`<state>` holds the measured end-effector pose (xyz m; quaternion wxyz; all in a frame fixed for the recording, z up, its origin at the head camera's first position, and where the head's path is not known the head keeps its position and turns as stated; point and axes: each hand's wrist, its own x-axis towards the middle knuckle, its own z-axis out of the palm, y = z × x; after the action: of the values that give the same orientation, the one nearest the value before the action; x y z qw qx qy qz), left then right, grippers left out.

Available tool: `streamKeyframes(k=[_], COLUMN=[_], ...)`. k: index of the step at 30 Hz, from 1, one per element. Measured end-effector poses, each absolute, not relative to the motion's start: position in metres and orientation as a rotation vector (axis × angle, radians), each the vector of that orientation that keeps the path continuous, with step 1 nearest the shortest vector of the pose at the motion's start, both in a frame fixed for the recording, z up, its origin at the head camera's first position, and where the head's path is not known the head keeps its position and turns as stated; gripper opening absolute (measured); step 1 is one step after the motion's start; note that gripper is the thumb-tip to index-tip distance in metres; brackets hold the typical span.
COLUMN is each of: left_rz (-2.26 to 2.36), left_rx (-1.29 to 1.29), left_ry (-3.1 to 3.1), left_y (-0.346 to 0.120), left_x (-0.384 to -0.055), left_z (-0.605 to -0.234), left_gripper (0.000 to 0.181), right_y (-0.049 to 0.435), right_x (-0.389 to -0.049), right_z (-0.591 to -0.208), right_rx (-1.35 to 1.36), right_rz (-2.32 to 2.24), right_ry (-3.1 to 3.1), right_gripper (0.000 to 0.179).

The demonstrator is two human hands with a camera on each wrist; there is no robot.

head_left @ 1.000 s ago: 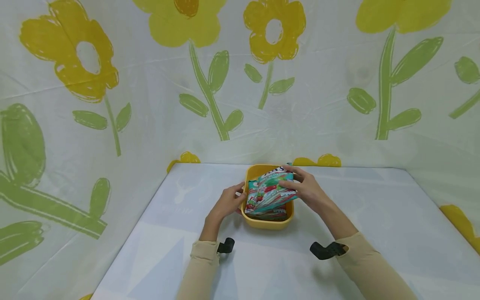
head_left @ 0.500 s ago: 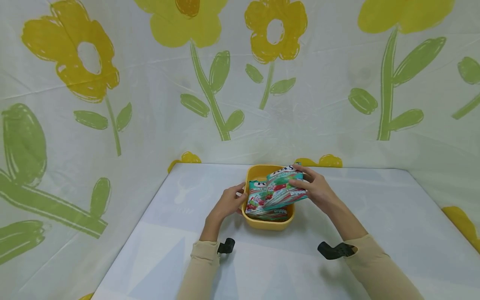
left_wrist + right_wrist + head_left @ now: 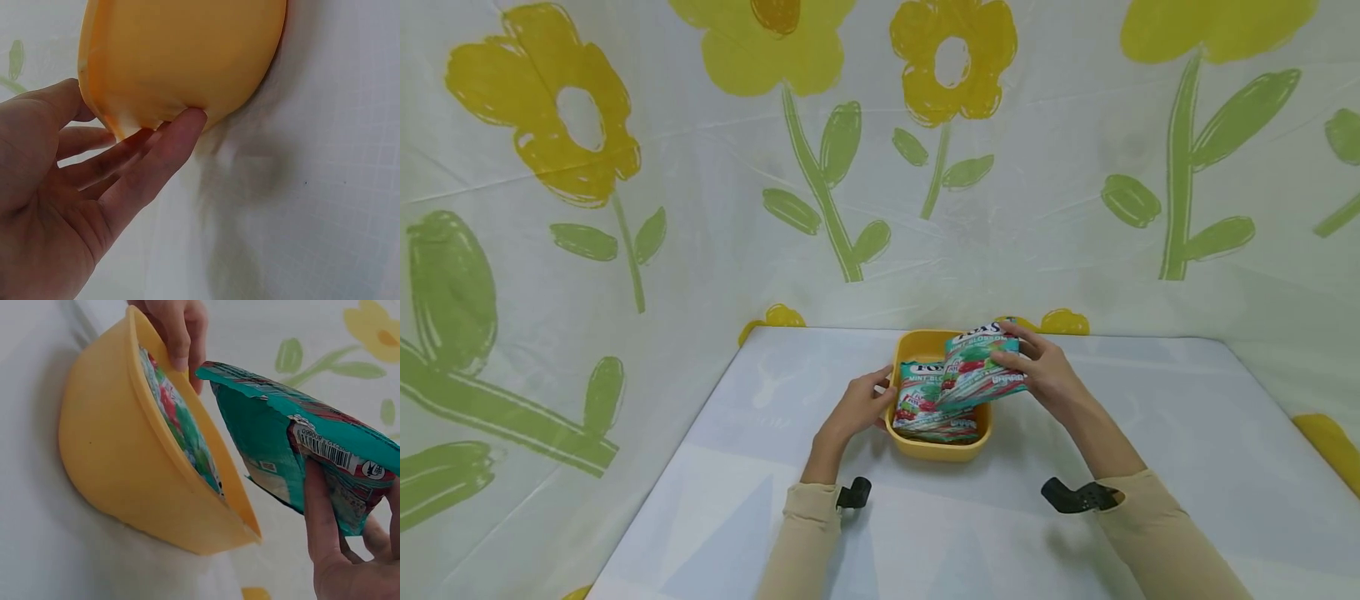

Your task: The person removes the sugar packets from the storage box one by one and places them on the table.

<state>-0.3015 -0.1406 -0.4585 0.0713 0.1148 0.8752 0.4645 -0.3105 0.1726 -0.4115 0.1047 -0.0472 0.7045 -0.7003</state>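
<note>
A yellow plastic tub (image 3: 938, 452) stands on the table in the head view, with a teal and red candy bag (image 3: 917, 408) lying in it. My left hand (image 3: 856, 407) grips the tub's left side. In the right wrist view its thumb hooks over the rim, and in the left wrist view the fingers (image 3: 159, 153) press the outer wall. Above the tub's right rim, my right hand (image 3: 1047, 372) holds a second candy bag (image 3: 981, 367) of the same print by its right edge. The right wrist view shows this bag's barcoded underside, tilted and raised over the tub.
The table (image 3: 760, 533) has a pale, patterned cover. Behind it and on the left hangs a white cloth (image 3: 1045, 250) with yellow flowers and green leaves. A black camera mount (image 3: 853, 493) sits on the left wrist, another (image 3: 1078, 497) on the right.
The right hand has lifted its candy bag up and to the right, uncovering more of the bag in the tub. The left hand has stayed in place on the tub.
</note>
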Motion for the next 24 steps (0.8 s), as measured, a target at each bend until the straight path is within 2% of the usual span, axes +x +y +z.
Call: streamKeyframes(k=[24], left_rz=[1.406], left_rx=[0.364], left_ry=[2.619], left_y=[-0.141], left_x=[-0.302], left_z=[-0.459], left_gripper=[0.055], right_y=[0.194], right_x=[-0.315], right_z=[-0.416], right_rx=[-0.075], right_rz=[-2.149], right_ry=[2.017], right_gripper=[0.071])
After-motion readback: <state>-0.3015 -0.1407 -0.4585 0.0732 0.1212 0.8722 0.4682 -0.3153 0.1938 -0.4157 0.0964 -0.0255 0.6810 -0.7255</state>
